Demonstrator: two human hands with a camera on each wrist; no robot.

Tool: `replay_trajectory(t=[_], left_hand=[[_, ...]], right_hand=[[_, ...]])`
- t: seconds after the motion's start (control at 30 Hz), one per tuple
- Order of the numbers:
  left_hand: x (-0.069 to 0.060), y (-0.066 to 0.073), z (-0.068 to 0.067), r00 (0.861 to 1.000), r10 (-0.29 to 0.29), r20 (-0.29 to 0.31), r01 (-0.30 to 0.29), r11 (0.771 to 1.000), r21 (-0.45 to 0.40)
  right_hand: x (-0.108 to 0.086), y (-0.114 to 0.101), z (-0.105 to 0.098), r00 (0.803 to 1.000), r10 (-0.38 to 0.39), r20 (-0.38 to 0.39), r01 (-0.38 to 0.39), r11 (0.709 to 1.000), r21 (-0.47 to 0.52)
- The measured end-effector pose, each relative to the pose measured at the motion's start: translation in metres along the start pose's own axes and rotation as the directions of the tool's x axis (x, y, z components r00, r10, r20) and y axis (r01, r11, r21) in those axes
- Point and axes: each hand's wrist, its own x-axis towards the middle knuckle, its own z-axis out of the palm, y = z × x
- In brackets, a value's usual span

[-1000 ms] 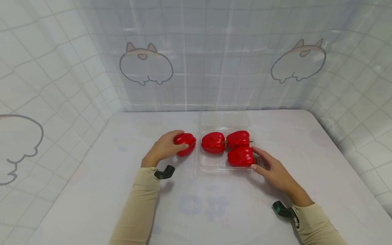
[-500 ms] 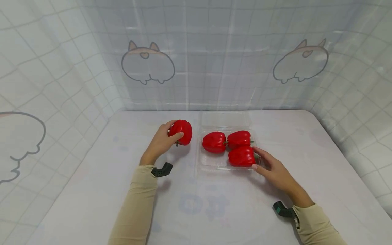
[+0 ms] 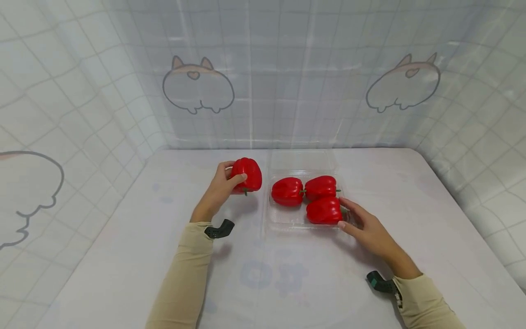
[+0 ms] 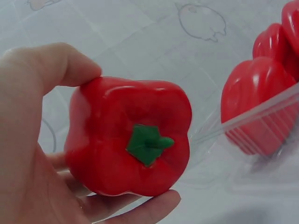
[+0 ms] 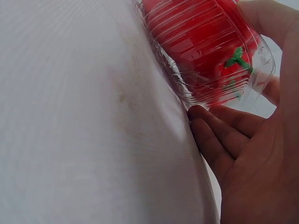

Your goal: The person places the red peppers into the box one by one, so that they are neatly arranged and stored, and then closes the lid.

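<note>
My left hand (image 3: 221, 185) grips a red bell pepper (image 3: 248, 173) raised above the table, left of a clear plastic clamshell box (image 3: 283, 217). In the left wrist view the pepper (image 4: 128, 135) shows its green stem toward the camera, with the thumb over one side and fingers beneath. Three more peppers lie in the box: one at left (image 3: 286, 192), one at back right (image 3: 320, 187), one at front right (image 3: 323, 210). My right hand (image 3: 367, 230) holds the box's right end; in the right wrist view its thumb and fingers (image 5: 215, 140) are at the ribbed wall.
The box's lid (image 3: 302, 160) lies folded back behind it. A white cloth (image 3: 263, 292) covers the table. Grid-patterned curtains (image 3: 287, 91) with cartoon animals hang at the back and sides.
My left hand has lifted its pepper from the table and turned it, so the stem now points toward me. My right hand and the box have stayed in place.
</note>
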Motion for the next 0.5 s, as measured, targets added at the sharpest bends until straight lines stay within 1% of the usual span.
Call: replay_trajectory(t=[0.17,0.27,0.37,0.5], left_hand=[[0.001,0.002,0.006,0.998,0.059,0.011,-0.059,0.998,-0.020],[0.002,0.002,0.010,0.996,0.083,0.016,-0.082,0.996,-0.040],[0.004,0.001,0.013,0.996,0.087,0.028,-0.084,0.994,-0.072],[0.004,0.000,0.020,0.996,0.081,0.050,-0.076,0.994,-0.083]], right_hand=[[0.000,0.001,0.000,1.000,0.004,-0.003,-0.004,1.000,-0.004],[0.000,0.002,0.000,1.000,0.003,-0.003,-0.003,1.000,-0.009],[0.000,0.002,0.000,1.000,-0.003,-0.003,0.003,1.000,-0.008],[0.000,0.002,-0.001,1.000,-0.009,-0.001,0.009,1.000,-0.006]])
